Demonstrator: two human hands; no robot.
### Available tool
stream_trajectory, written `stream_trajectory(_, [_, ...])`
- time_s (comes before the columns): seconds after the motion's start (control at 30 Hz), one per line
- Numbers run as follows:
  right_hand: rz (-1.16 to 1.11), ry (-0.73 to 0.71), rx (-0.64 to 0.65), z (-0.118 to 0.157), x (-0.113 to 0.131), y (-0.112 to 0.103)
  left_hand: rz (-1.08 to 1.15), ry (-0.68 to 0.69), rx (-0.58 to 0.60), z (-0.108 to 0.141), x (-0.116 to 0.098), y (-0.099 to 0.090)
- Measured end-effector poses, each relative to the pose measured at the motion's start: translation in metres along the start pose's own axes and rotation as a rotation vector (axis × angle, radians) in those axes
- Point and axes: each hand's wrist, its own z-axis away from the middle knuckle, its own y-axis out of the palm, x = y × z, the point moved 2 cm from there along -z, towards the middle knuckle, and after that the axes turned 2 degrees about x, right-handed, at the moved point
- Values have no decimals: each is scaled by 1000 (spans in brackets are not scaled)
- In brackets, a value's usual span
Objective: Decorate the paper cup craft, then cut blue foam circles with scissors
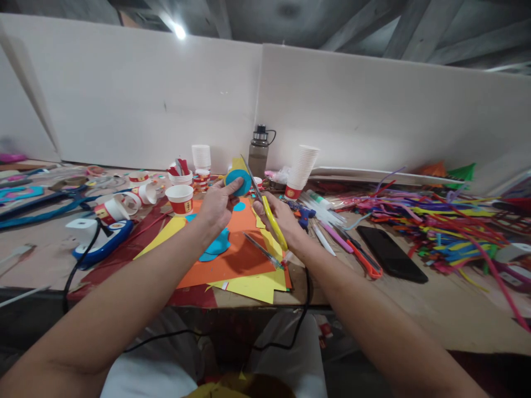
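In the head view, a counter [464,309] ran across the scene beneath tall white panels [166,99], with grey beams [367,25] and a lit lamp [179,30] overhead. The person's left hand [222,203] was raised over the middle of the counter, its fingers bent in and its thumb pressed on the face of a blue disc [237,187], behind which a yellow piece [239,163] stood out. The right hand [280,213] was curled about the yellow handles of a pair of scissors [271,221], whose blades pointed upward just beside the disc's edge; whether they touched it could not be told. Beneath the hands lay an orange sheet [244,262] with blue cut shapes [215,245], yellow paper [249,287] and a pen [262,250]. To the left, a paper cup [180,200] stood upright near the orange sheet, and other cups [112,209] lay tipped by a blue-and-white power strip [103,237]. Toward the back, a dark bottle [259,152] stood near the panels, between two stacks of white cups. On the right were a blue glue gun [305,213], a black phone [392,254] lying flat, and a tangled heap of coloured pipe cleaners [440,215].
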Motion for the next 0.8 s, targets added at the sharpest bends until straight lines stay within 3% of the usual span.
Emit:
stream_trajectory(0.17, [41, -45, -25, -1, -3, 0, -12, 15, 30, 0, 1, 1])
stream_trajectory(0.8, [46, 8, 31, 0, -2, -5, -102, -7, 79, -6, -6, -3])
